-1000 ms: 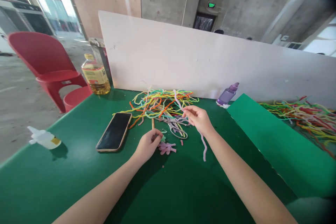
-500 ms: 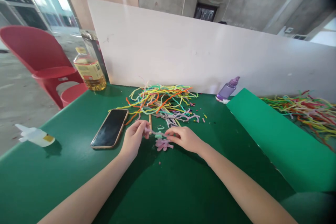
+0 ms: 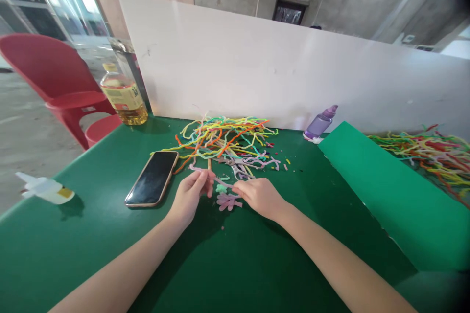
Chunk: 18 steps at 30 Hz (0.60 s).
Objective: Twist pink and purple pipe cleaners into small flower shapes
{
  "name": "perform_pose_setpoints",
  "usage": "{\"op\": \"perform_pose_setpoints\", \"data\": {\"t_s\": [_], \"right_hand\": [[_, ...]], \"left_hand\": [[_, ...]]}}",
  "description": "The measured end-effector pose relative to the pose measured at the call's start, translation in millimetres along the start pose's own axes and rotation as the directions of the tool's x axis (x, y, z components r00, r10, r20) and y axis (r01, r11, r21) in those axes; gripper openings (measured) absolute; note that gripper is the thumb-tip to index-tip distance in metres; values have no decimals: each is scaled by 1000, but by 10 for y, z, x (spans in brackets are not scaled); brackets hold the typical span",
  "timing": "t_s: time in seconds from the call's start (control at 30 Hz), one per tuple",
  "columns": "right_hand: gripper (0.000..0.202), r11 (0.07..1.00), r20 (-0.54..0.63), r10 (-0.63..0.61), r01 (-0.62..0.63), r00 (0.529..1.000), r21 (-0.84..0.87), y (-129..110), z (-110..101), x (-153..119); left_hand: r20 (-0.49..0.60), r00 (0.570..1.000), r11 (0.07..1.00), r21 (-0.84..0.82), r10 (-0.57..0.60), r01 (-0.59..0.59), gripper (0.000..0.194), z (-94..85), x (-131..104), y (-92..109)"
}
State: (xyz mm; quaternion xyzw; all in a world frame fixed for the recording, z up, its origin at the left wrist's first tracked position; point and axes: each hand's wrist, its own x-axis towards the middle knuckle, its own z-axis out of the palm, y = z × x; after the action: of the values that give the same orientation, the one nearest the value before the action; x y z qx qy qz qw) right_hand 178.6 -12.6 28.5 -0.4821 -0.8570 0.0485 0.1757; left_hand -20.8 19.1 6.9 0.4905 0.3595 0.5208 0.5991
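Observation:
A pale purple fuzzy strip runs between my two hands. My left hand pinches it, and its free end sticks out above the fingers to the left. The other end is in the closed fingers of my right hand. Just below the strip, a pink-purple petal-shaped piece lies on the green table. Close above that is a small mint-green piece. Scissors and a thin wooden stick lie beyond my hands.
A pile of colourful fuzzy strips lies behind the scissors. A phone and a white glue bottle are at left, an oil bottle at back left. A purple bottle and green board are at right.
The strip's free end now extends up and left past my left fingers. My right hand's fingers have closed more tightly. The view has shifted slightly.

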Motion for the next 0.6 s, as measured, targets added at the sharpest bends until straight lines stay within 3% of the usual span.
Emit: {"op": "perform_pose_setpoints", "data": {"t_s": [0.13,0.27,0.43,0.5,0.6], "right_hand": [[28,989,-50,-64,57,997,-137,87,30,2],[26,989,-68,14,-23,998,-145,198,56,-6],[30,964,-146,170,-195,975,-179,337,26,9],[35,972,-139,144,-166,980,-167,350,16,8],[39,991,-54,-19,11,998,-135,335,17,-15]], "left_hand": [[-113,994,984,-174,8,-28,22,-63,88,4],[-262,964,957,-266,44,-116,21,-134,156,3],[-161,987,953,-299,1,-50,22,-115,152,-23],[-168,985,942,-333,-25,-33,19,-112,161,-38],[-243,966,896,-442,-88,-29,16,-143,202,-59]]}}
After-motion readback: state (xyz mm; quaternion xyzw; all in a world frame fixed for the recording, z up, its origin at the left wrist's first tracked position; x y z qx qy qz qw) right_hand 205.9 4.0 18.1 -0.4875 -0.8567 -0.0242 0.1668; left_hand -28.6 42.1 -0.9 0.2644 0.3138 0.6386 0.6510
